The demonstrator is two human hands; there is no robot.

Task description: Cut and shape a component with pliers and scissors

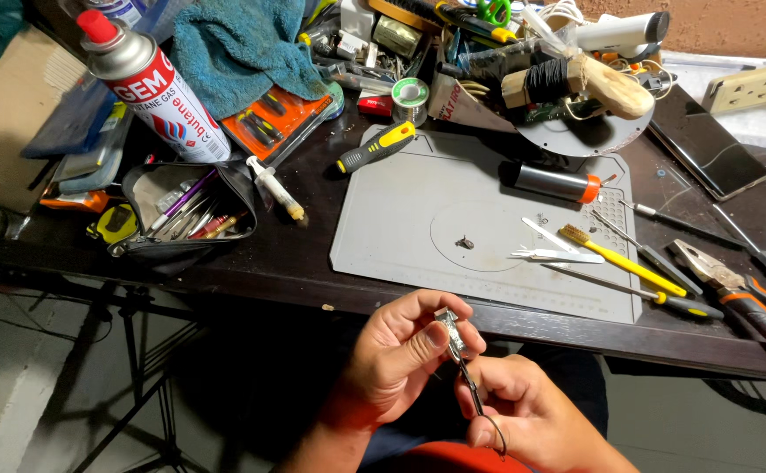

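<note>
Left hand pinching small metal part near the table edge, right hand gripping thin tool against it, open black pouch of pens far left, grey mat on cluttered dark table, pliers right

Small metal part between both hands
</note>
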